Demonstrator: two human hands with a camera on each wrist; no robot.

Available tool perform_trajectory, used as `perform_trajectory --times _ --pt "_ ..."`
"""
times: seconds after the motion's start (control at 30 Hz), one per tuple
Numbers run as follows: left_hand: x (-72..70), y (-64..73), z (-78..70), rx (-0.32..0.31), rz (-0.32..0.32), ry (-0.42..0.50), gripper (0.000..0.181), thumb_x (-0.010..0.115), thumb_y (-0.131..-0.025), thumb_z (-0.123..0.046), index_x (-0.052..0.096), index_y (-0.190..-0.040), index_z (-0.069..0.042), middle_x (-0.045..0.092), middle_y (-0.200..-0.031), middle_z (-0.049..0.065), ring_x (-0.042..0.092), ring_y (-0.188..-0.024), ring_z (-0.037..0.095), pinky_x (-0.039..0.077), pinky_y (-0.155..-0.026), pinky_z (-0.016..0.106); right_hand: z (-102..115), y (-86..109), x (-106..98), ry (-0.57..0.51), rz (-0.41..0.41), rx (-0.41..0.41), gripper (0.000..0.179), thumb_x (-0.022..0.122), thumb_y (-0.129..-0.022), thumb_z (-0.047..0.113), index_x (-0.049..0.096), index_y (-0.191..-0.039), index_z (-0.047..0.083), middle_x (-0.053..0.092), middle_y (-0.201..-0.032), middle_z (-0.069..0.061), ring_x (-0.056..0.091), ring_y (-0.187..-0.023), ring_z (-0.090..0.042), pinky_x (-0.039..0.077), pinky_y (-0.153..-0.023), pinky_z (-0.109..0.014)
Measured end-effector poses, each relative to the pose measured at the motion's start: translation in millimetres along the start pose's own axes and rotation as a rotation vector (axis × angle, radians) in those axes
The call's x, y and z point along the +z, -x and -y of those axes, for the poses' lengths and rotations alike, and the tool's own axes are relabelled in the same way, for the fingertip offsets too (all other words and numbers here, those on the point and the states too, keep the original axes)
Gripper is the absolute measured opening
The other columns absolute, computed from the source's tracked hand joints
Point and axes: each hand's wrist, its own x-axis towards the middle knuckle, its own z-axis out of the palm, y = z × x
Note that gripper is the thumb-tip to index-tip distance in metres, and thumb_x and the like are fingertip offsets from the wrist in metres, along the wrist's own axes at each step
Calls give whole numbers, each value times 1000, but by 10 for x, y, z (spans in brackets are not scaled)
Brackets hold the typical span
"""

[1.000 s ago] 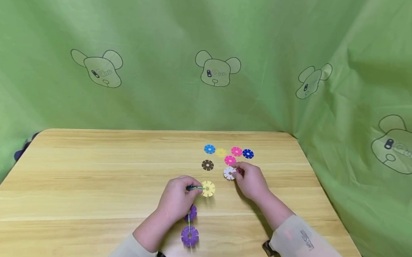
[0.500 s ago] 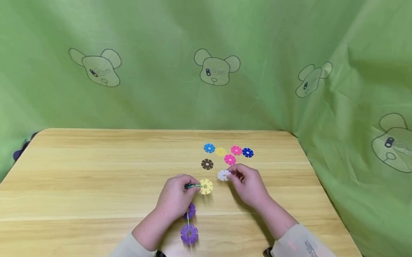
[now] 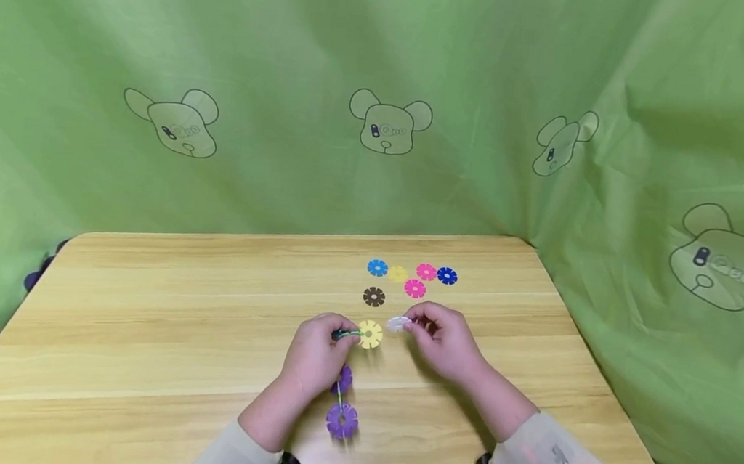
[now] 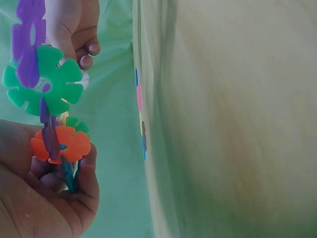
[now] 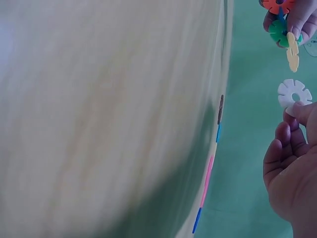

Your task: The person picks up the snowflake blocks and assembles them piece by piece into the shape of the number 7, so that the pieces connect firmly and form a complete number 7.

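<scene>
My left hand (image 3: 314, 358) grips a chain of slotted plastic discs, fingers curled round its middle. A yellow disc (image 3: 373, 343) forms the chain's far end, edge-on in the right wrist view. Purple discs (image 3: 348, 428) hang at the near end, below the hand. In the left wrist view, a green disc (image 4: 72, 91) and an orange disc (image 4: 77, 144) show between them; the palm hides some links. My right hand (image 3: 450, 346) pinches a white disc (image 5: 286, 93) by its edge between thumb and fingertip. The white disc is tilted, a small gap to the right of the yellow one.
Loose discs lie farther back on the wooden table (image 3: 174, 333): brown (image 3: 367, 296), light blue (image 3: 371, 267), pale yellow (image 3: 397, 278), dark blue (image 3: 441, 275) and two pink ones, one nearer (image 3: 408, 289). A green curtain (image 3: 272, 173) stands behind and at both sides.
My right hand has brought the white disc left and nearer, away from the pink disc and closer to the yellow one, tilting it flatter. The left hand with the chain has barely shifted.
</scene>
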Motion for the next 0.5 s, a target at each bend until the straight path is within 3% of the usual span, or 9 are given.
perform_trajectory --times 0.5 --pt "7 -8 11 7 -10 -2 4 78 -95 -11 78 -99 -12 76 -102 2 63 -79 10 59 -84 40 71 19 35 11 24 -139 20 77 -88 -10 73 -96 8 69 -85 4 57 -66 -13 53 -58 -26"
